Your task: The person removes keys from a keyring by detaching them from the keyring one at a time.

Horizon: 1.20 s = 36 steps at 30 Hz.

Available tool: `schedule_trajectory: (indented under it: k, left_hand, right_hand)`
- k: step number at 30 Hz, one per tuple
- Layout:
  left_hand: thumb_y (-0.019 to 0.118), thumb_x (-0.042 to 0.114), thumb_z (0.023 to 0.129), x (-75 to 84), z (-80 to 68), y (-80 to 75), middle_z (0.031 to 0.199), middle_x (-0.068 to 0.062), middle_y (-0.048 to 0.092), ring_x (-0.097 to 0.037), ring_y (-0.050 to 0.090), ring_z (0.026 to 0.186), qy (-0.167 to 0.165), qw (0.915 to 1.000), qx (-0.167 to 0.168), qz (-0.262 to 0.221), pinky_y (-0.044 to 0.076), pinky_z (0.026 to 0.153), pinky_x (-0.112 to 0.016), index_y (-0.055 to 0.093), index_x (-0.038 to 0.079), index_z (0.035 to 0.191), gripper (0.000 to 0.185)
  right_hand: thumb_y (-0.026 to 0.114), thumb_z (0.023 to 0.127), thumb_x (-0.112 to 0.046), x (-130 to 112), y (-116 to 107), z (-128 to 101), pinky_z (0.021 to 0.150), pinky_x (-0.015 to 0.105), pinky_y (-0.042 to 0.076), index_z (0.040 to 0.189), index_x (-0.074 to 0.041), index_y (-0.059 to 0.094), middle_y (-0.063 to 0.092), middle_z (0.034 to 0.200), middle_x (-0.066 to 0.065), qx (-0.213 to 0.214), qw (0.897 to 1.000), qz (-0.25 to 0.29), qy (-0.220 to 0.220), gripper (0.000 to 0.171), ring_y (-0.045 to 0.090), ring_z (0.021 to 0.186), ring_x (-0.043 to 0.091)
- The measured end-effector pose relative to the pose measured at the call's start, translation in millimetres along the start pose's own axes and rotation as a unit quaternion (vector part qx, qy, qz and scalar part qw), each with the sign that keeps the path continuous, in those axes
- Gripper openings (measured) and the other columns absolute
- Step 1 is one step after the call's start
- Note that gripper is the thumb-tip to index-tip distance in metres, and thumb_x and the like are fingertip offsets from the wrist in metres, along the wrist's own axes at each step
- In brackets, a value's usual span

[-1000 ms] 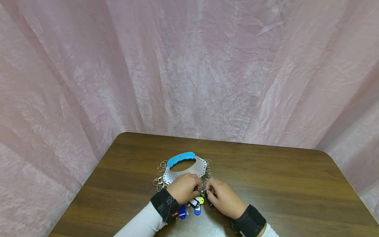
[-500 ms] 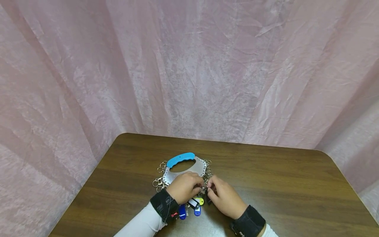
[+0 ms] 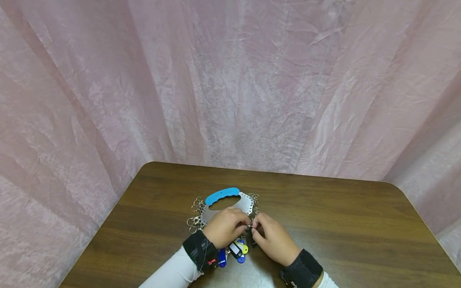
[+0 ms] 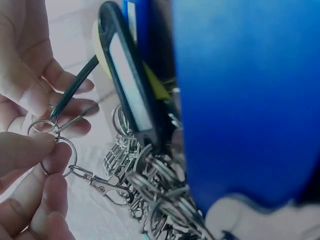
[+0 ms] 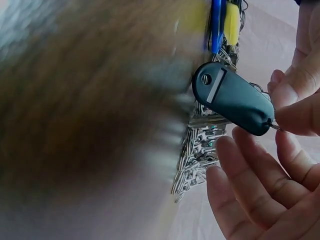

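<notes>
Pink crinkled cloth hangs behind a dark wood-grain tabletop (image 3: 342,224). Near its front edge lies a flat metal key-holder plate with a blue handle (image 3: 224,197), hung with split rings. The left hand (image 3: 226,227) pinches a small steel split ring (image 4: 44,127); the right hand (image 3: 271,238) pinches the black plastic key tag (image 5: 235,97), whose white label window shows no readable writing.

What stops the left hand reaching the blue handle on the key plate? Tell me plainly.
Probably nothing stops it. The blue handle lies uncovered at the far edge of the plate, just beyond the left hand. That hand is busy, though: its grip pinches a key ring, which it would have to drop first.
</notes>
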<state>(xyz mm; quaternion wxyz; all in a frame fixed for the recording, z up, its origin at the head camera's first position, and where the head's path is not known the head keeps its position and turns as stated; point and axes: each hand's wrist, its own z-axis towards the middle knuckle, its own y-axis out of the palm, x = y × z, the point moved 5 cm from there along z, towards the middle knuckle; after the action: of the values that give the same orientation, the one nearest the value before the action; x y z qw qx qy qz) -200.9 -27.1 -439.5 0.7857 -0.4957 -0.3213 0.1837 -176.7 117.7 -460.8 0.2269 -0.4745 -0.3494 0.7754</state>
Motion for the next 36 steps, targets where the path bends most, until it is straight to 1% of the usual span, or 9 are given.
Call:
schedule_trajectory:
  k: [4, 9, 11, 14, 19, 23, 26, 31, 36]
  left_hand:
    - [0.072, 0.011, 0.089, 2.1, 0.2, -2.4, 0.091, 0.006, 0.074, -0.009, 0.064, 0.089, 0.006, 1.0, 0.007, 0.003, 0.053, 0.082, -0.025, 0.074, 0.017, 0.093, 0.008]
    - [0.072, 0.013, 0.091, 3.5, -0.4, -3.6, 0.093, 0.007, 0.073, -0.008, 0.063, 0.089, 0.003, 1.0, 0.007, 0.0, 0.052, 0.082, -0.023, 0.074, 0.018, 0.094, 0.006]
    - [0.072, 0.015, 0.092, 4.2, -0.6, -4.0, 0.094, 0.007, 0.073, -0.008, 0.064, 0.089, 0.003, 1.0, 0.009, 0.002, 0.052, 0.081, -0.023, 0.074, 0.018, 0.095, 0.005]
    - [0.073, 0.018, 0.092, 5.0, -0.3, -5.0, 0.095, 0.008, 0.074, -0.009, 0.064, 0.09, 0.004, 0.9998, 0.015, 0.009, 0.052, 0.081, -0.022, 0.074, 0.019, 0.096, 0.004]
    - [0.074, 0.021, 0.092, 5.2, 0.7, -6.1, 0.095, 0.01, 0.074, -0.008, 0.064, 0.09, -0.003, 0.9994, 0.03, 0.017, 0.052, 0.08, -0.023, 0.073, 0.021, 0.097, 0.006]
    - [0.075, 0.02, 0.09, 6.6, 1.0, -8.2, 0.095, 0.01, 0.074, -0.009, 0.064, 0.09, -0.005, 0.999, 0.043, 0.013, 0.052, 0.081, -0.025, 0.071, 0.021, 0.098, 0.01]
    - [0.076, 0.018, 0.089, 6.9, 1.3, -9.4, 0.096, 0.009, 0.075, -0.009, 0.065, 0.09, -0.006, 0.9987, 0.051, -0.004, 0.053, 0.082, -0.026, 0.07, 0.02, 0.1, 0.013]
    - [0.077, 0.016, 0.088, 6.0, 1.0, -8.9, 0.095, 0.009, 0.075, -0.008, 0.064, 0.089, -0.01, 0.9986, 0.049, -0.019, 0.053, 0.081, -0.025, 0.068, 0.02, 0.102, 0.018]
    - [0.078, 0.009, 0.085, 4.8, 0.5, -8.0, 0.097, 0.008, 0.074, -0.01, 0.064, 0.091, -0.014, 0.9989, 0.042, -0.016, 0.053, 0.083, -0.027, 0.068, 0.019, 0.102, 0.022]
  right_hand:
    - [0.072, 0.086, -0.012, 0.4, -0.2, -0.2, 0.07, 0.023, 0.047, 0.091, -0.018, 0.056, 0.057, 0.089, -0.01, 0.008, 1.0, -0.005, 0.0, 0.018, 0.054, 0.078, 0.006]
    - [0.075, 0.086, -0.012, -0.4, -0.6, -0.3, 0.074, 0.027, 0.053, 0.099, -0.017, 0.056, 0.064, 0.092, -0.009, 0.02, 1.0, 0.001, -0.002, 0.024, 0.062, 0.084, 0.007]
    - [0.074, 0.088, -0.012, -1.3, -0.7, -0.2, 0.078, 0.029, 0.055, 0.101, -0.018, 0.057, 0.066, 0.095, -0.007, 0.023, 1.0, 0.001, -0.005, 0.023, 0.066, 0.089, 0.008]
    - [0.072, 0.091, -0.013, -2.4, -0.9, 0.3, 0.083, 0.032, 0.056, 0.103, -0.019, 0.059, 0.067, 0.1, -0.007, 0.025, 1.0, -0.001, -0.008, 0.019, 0.067, 0.094, 0.009]
    - [0.071, 0.092, -0.011, -5.1, -4.2, 1.2, 0.082, 0.031, 0.055, 0.102, -0.02, 0.061, 0.066, 0.1, -0.009, 0.042, 0.999, 0.003, -0.018, 0.016, 0.065, 0.094, 0.006]
    - [0.071, 0.092, -0.01, -5.9, -6.8, 1.8, 0.079, 0.029, 0.055, 0.1, -0.019, 0.062, 0.067, 0.098, -0.01, 0.055, 0.998, 0.009, -0.03, 0.015, 0.064, 0.089, 0.003]
    - [0.071, 0.092, -0.01, -5.2, -7.6, 1.6, 0.078, 0.03, 0.056, 0.101, -0.018, 0.063, 0.067, 0.098, -0.01, 0.059, 0.997, 0.017, -0.042, 0.015, 0.063, 0.089, 0.002]
    - [0.072, 0.091, -0.01, -3.1, -7.2, 1.2, 0.078, 0.033, 0.058, 0.099, -0.017, 0.064, 0.066, 0.098, -0.009, 0.067, 0.995, 0.027, -0.069, 0.014, 0.064, 0.09, 0.002]
    - [0.07, 0.093, -0.01, -1.3, -6.4, 0.8, 0.079, 0.029, 0.056, 0.099, -0.018, 0.067, 0.066, 0.098, -0.01, 0.063, 0.995, 0.024, -0.075, 0.009, 0.062, 0.091, 0.0]
